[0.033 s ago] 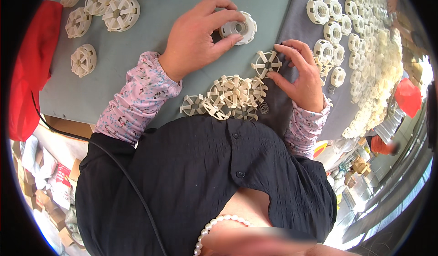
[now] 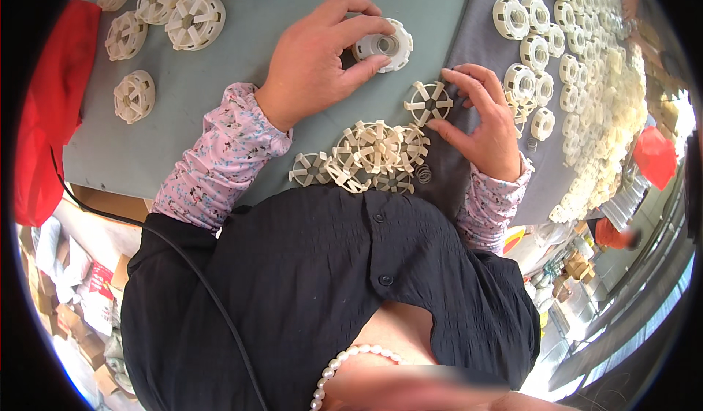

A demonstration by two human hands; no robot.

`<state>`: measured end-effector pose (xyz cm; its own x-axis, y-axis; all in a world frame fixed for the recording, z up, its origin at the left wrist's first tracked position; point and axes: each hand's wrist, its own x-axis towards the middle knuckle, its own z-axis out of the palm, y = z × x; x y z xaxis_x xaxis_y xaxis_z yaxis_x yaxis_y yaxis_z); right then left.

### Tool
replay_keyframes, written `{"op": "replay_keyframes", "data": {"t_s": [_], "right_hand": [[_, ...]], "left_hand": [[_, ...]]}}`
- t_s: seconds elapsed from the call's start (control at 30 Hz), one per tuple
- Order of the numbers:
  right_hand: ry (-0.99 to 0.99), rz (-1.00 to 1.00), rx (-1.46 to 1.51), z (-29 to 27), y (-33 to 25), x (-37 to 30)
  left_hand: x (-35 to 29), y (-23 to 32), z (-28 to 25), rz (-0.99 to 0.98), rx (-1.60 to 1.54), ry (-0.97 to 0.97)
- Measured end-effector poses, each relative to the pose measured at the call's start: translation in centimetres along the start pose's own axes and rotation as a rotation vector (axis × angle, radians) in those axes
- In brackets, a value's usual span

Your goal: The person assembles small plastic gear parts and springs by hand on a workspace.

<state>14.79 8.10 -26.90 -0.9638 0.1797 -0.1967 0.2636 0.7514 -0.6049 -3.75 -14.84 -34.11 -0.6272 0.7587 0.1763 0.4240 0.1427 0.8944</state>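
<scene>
We saw cardboard boxes (image 2: pixel 91 345) below the tabletop (image 2: pixel 242 52) at its left corner, and bright light (image 2: pixel 685 114) past its right edge.

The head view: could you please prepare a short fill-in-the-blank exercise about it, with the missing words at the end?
1. The left hand and the right hand come out of ____ patterned sleeves.
2. The white ring part is held by the ____ hand.
3. A single spoked wheel is next to the ____ hand.
4. Beside the heap of spoked wheels lies a coiled ____.

Missing words: pink; left; right; spring.
</scene>
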Motion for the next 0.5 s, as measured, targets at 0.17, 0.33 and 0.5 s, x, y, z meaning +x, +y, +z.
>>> {"op": "replay_keyframes", "data": {"t_s": [0.17,0.33,0.5], "right_hand": [[-0.062,-0.079,0.002,-0.39,0.25,-0.03],[-0.088,-0.034,0.083,-0.29,-0.16,0.06],[-0.084,-0.071,0.080,-0.32,-0.33,0.53]], "left_hand": [[-0.02,0.11,0.06,0.029,0.019,0.030],[-0.11,-0.25,0.18,0.029,-0.005,0.046],[-0.18,-0.14,0.01,0.033,0.015,0.029]]}}
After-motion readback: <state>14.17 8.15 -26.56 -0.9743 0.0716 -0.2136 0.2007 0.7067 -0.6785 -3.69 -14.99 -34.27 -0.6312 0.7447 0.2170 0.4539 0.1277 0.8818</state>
